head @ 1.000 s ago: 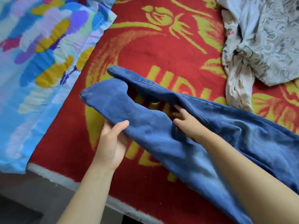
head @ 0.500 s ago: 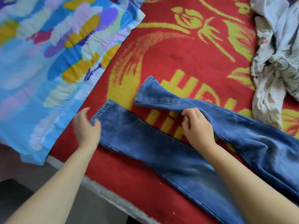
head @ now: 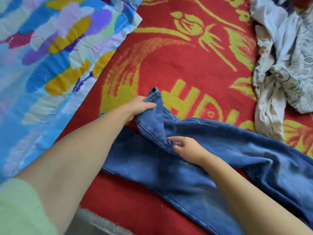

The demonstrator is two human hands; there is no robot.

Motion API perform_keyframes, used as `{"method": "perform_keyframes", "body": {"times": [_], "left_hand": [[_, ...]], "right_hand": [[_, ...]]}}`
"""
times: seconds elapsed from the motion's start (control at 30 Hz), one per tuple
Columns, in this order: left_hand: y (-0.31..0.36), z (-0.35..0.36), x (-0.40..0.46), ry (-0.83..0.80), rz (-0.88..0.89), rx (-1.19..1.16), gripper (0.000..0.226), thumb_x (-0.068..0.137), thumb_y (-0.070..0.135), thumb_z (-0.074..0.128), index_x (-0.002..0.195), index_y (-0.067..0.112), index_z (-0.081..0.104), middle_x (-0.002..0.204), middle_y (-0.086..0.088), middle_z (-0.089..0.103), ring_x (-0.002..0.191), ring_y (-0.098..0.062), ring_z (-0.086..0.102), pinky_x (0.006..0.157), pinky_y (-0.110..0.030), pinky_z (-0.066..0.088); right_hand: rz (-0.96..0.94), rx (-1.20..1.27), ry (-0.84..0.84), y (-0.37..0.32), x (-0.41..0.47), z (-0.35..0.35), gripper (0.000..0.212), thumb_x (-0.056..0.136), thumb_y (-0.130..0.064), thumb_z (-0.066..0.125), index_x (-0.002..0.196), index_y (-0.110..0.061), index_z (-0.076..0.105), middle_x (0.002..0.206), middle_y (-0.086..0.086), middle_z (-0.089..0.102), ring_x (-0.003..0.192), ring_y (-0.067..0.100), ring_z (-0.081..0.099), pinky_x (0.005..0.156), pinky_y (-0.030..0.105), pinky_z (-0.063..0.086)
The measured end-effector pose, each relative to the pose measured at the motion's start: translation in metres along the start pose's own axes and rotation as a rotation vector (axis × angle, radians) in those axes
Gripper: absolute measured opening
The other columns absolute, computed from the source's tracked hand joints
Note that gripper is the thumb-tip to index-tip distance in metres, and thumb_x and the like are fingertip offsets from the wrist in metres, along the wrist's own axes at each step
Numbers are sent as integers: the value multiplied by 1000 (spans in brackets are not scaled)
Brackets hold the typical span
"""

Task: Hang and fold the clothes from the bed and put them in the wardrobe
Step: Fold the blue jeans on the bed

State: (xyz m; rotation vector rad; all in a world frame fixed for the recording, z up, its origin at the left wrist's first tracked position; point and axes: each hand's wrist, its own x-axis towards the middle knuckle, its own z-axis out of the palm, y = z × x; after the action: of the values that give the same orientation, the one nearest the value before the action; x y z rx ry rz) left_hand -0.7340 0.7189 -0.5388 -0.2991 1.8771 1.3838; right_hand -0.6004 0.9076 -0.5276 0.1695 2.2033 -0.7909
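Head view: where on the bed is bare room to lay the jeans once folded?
Bare red blanket lies between the colourful pillow, the pale crumpled clothes and the jeans. The near edge is crowded by jeans and both hands.

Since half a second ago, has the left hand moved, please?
Yes. The left hand left the near leg's hem for the far hem of the blue denim jeans, farther onto the red-and-yellow blanket.

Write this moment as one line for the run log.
step: folding jeans on bed | left hand: grips leg hem, lifted | right hand: fingers on the inner seam | pale clothes: waiting, crumpled
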Motion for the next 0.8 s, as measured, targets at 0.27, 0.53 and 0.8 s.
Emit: {"method": "perform_keyframes", "body": {"times": [0.27, 0.53, 0.8], "left_hand": [[26, -95, 19, 500, 269, 706, 29, 89, 30, 65, 104, 6, 60, 104, -20, 63, 99, -34, 58, 80, -40, 45], [16, -9, 62, 156, 572, 1548, 87, 85, 13, 58, 153, 20, 3, 160, -5, 7, 148, -21, 3, 116, -52, 5], [38, 10, 54, 221, 543, 1667, 25, 81, 3, 54, 104, 12, 49, 104, -13, 65, 100, -32, 60, 86, -40, 34]], "right_hand": [[100, -89, 770, 69, -19, -86, 45, 79, 9, 48, 121, -5, 56, 120, 20, 54, 112, 38, 50, 93, 44, 42], [490, -401, 231, 145, 3, -122, 77, 92, -14, 53, 153, -23, 8, 159, 1, 11, 147, 22, 8, 112, 60, 15], [440, -521, 380, 160, -11, -123, 12, 85, -7, 50, 90, -14, 41, 105, 16, 59, 92, 33, 57, 68, 35, 38]]}}
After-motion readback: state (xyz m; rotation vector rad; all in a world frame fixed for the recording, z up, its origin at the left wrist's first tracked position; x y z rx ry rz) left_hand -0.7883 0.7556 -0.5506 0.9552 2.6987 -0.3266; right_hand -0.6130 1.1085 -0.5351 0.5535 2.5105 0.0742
